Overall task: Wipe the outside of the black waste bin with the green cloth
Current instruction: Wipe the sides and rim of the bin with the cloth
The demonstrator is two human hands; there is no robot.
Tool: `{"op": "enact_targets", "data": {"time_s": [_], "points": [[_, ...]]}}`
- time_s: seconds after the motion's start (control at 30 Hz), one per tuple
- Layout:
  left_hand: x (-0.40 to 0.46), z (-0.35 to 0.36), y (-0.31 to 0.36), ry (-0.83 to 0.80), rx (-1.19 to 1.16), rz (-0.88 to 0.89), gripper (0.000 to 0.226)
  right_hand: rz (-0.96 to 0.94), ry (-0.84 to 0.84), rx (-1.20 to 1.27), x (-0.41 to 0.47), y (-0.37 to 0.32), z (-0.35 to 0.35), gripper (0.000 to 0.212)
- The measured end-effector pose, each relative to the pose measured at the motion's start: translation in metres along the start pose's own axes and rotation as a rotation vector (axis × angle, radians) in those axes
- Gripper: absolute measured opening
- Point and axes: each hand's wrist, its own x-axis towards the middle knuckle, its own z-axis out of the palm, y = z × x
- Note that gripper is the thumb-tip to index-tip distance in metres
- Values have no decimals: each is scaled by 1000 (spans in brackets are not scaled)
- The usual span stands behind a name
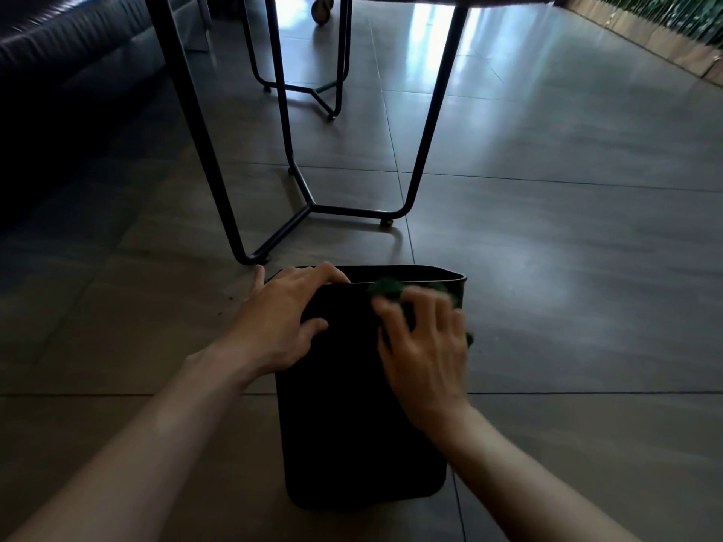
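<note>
A person's two bare hands work on a black waste bin (352,404) that lies on its side on a grey tiled floor (547,267), its open mouth facing away from the camera and its base nearest the viewer. The left hand (285,318) grips the bin's upper left corner near the rim, fingers curled over the edge and thumb pressed against the dark wall. The right hand (426,346), blurred, presses flat with fingers spread on a green cloth (385,287), holding it against the bin's outer wall just below the rim on the right side; a scrap of the cloth shows at the hand's far edge. Just beyond the bin stand the black metal legs of a desk (430,123), and a dark sofa (70,52) fills the upper left corner.
</note>
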Motion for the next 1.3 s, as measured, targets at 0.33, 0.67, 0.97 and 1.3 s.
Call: {"op": "enact_targets", "data": {"time_s": [0.33,0.67,0.97,1.3], "points": [[-1,2,-1,10,-28,11,55,-161,-90,43,-44,-2,-10,32],[1,4,-1,26,-39,-8,53,-372,-305,0,-111,-11,-13,17],[2,3,-3,24,-35,1,53,124,-124,-21,13,-23,-2,28],[1,5,6,18,-18,40,55,-542,-380,-11,-87,-43,5,25]]}}
